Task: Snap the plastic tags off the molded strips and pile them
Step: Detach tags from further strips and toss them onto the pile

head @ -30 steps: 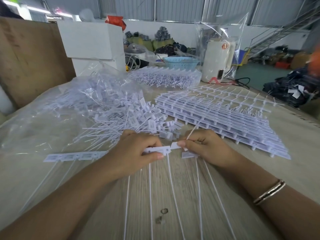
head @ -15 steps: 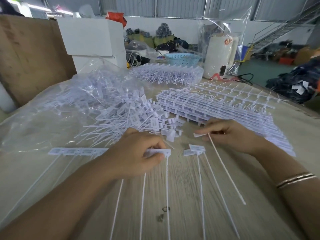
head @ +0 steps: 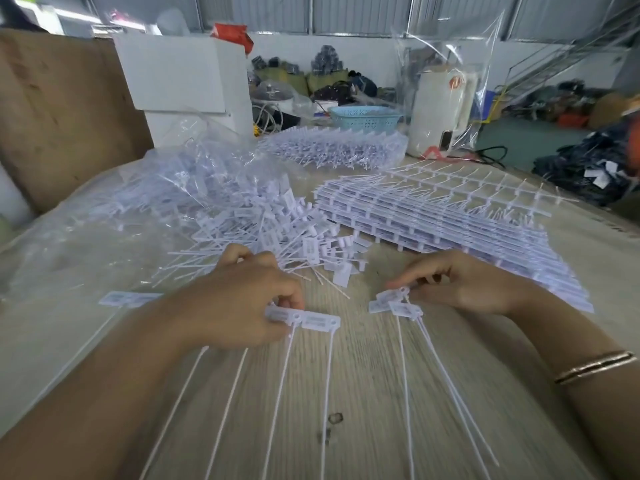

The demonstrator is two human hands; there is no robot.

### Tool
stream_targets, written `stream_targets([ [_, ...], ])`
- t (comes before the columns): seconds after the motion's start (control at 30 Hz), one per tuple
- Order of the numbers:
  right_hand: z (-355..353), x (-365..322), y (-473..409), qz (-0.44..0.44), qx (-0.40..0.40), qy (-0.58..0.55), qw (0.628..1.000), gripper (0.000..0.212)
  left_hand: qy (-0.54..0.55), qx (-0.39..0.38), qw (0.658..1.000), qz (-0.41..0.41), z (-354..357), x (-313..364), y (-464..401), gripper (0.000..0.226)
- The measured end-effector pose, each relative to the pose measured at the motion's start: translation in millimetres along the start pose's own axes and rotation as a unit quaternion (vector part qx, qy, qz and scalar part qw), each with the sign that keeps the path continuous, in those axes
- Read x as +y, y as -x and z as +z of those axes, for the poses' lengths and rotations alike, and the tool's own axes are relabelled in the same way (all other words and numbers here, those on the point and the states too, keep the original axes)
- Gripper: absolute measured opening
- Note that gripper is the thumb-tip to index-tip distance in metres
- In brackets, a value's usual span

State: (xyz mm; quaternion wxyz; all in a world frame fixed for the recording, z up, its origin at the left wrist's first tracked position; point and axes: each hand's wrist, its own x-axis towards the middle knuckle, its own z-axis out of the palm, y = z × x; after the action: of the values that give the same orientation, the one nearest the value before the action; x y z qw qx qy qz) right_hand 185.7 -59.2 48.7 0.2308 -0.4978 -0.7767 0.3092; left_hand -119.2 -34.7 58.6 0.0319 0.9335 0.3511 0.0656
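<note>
My left hand [head: 239, 303] grips a white molded strip of tags [head: 320, 321] that lies across the wooden table [head: 367, 379], with the tags' thin tails running toward me. My right hand [head: 464, 285] pinches the head of a snapped-off tag [head: 401, 293] that lies on two other loose tags [head: 379, 304], just right of the strip's end. Beyond my hands lies a big heap of loose tags [head: 270, 230].
A stack of whole molded strips [head: 433, 220] lies at the right, behind my right hand. Clear plastic bags [head: 104, 216] with tags cover the left side. Farther back are bagged strips [head: 332, 150], a blue basket [head: 363, 117], a white box [head: 183, 74] and a white appliance [head: 440, 109].
My right hand pulled a tag off the strip's end, swung it away to the right, then brought it down onto the two loose tags. My left hand kept hold of the strip.
</note>
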Motion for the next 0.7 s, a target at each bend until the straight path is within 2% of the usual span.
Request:
stream_targets([
  [0.07,2,-2,0,-0.006,0.007,0.018,1.000,0.036,0.009,0.040,0.999,-0.002,1,1,-3,0.012],
  [0.13,7,-6,-4,-0.040,0.056,0.020,0.997,0.036,0.020,0.110,0.994,-0.004,3,3,-7,0.013],
  [0.23,19,-17,-9,-0.145,0.144,0.066,0.977,0.025,0.044,0.177,0.983,-0.005,9,9,-12,0.018],
  [0.33,33,-26,-14,-0.232,0.150,0.177,0.945,0.031,0.093,0.188,0.978,-0.003,16,15,-16,0.022],
  [0.43,43,-29,-18,-0.253,0.168,0.313,0.900,0.029,0.129,0.188,0.973,-0.017,20,18,-17,0.021],
  [0.5,47,-30,-19,-0.274,0.194,0.345,0.876,0.027,0.154,0.168,0.973,-0.034,22,19,-17,0.020],
  [0.6,49,-32,-20,-0.285,0.209,0.312,0.882,0.025,0.198,0.141,0.968,-0.056,23,19,-17,0.019],
  [0.7,51,-32,-20,-0.255,0.197,0.270,0.907,0.019,0.215,0.132,0.965,-0.073,23,18,-17,0.017],
])
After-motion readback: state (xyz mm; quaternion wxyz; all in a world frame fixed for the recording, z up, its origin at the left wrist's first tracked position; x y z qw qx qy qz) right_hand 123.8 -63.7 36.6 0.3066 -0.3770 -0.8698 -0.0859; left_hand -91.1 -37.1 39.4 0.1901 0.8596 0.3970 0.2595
